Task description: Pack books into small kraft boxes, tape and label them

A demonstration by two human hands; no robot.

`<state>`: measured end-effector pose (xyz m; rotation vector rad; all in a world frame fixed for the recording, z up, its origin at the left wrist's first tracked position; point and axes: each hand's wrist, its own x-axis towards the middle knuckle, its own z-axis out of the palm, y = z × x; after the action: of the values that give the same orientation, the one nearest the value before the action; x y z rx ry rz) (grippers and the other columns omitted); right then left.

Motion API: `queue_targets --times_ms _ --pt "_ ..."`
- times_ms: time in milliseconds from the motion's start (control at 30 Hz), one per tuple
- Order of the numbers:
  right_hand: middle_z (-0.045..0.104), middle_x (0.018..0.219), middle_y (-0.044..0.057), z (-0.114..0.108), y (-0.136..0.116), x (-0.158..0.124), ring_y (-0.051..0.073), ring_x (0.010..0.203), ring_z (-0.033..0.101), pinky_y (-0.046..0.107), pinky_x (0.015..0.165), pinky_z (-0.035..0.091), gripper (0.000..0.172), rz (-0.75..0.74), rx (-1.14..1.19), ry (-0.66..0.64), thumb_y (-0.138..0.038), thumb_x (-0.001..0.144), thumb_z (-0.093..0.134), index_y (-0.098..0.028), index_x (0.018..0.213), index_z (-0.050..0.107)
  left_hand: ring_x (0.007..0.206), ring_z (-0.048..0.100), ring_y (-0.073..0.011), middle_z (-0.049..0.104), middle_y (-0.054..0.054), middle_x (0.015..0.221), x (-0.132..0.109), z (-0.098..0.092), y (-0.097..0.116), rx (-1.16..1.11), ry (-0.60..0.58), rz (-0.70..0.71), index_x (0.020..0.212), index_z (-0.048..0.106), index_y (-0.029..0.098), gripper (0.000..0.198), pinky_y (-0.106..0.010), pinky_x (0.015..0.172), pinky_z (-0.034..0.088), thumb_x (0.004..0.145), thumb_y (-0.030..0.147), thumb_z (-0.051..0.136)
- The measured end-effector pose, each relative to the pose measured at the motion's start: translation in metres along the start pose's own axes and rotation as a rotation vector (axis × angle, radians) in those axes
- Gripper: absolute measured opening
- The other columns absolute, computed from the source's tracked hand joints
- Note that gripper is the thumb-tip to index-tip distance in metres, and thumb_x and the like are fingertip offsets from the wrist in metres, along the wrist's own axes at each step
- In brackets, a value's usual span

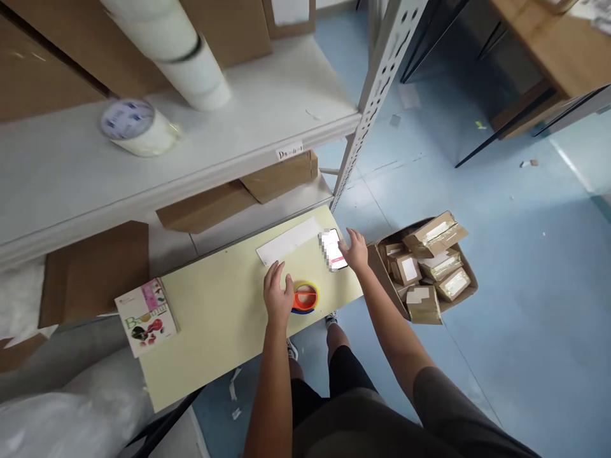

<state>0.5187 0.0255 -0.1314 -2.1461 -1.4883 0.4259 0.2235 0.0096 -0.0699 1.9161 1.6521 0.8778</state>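
Observation:
Over the pale yellow table [210, 318], my left hand [278, 294] is open with its fingers spread and holds nothing. Just right of it lies a tape dispenser [305, 297], orange and yellow with a blue lower edge. My right hand [354, 250] is also open, its thumb at the right edge of a phone [333, 249] with a lit screen; I cannot tell whether it touches. A long white strip [289, 240] lies along the table's far side, between and beyond my hands. At the table's left end is a white box with a fruit picture [146, 318].
An open carton [398, 292] of several taped parcels stands on the floor at the right. Beyond the table, a grey metal shelf [267, 114] bears tape rolls [138, 127] and cardboard. White plastic bags [86, 407] bulge at lower left. A wooden table [558, 51] stands far right.

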Motion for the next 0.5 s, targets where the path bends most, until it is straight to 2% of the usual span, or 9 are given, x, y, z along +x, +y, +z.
queue_targets --times_ms 133,267,400,500 --pt "0.056 0.15 0.02 0.022 0.014 0.012 0.035 0.137 0.052 0.053 0.114 0.047 0.061 -0.005 -0.015 -0.019 -0.042 0.098 0.059 -0.017 0.153 0.049 0.139 0.057 -0.0275 0.062 -0.016 0.146 0.007 0.021 -0.009 0.025 -0.005 0.041 0.141 0.064 0.021 0.041 -0.046 0.118 0.048 0.101 0.029 0.057" --pt "0.052 0.153 0.019 0.032 0.021 0.016 0.035 0.139 0.05 0.054 0.113 0.047 0.061 -0.029 -0.037 -0.019 -0.042 0.099 0.059 -0.02 0.155 0.046 0.139 0.056 -0.0273 0.061 -0.015 0.147 0.012 0.034 -0.012 0.021 0.003 0.045 0.14 0.064 0.021 0.04 -0.046 0.118 0.047 0.101 0.029 0.057" --pt "0.05 0.155 0.019 0.037 0.024 0.015 0.035 0.141 0.048 0.054 0.112 0.048 0.062 -0.06 -0.039 -0.035 -0.042 0.099 0.059 -0.02 0.155 0.045 0.141 0.055 -0.0274 0.06 -0.015 0.148 0.013 0.039 -0.011 0.013 -0.008 0.033 0.14 0.064 0.021 0.041 -0.046 0.12 0.046 0.102 0.03 0.056" --pt "0.05 0.154 0.019 0.037 0.026 0.014 0.035 0.14 0.048 0.053 0.113 0.047 0.061 -0.034 -0.046 -0.028 -0.042 0.099 0.057 -0.02 0.155 0.045 0.142 0.054 -0.0278 0.06 -0.014 0.149 0.012 0.035 -0.01 0.006 -0.022 0.013 0.141 0.064 0.02 0.042 -0.048 0.121 0.045 0.102 0.032 0.054"
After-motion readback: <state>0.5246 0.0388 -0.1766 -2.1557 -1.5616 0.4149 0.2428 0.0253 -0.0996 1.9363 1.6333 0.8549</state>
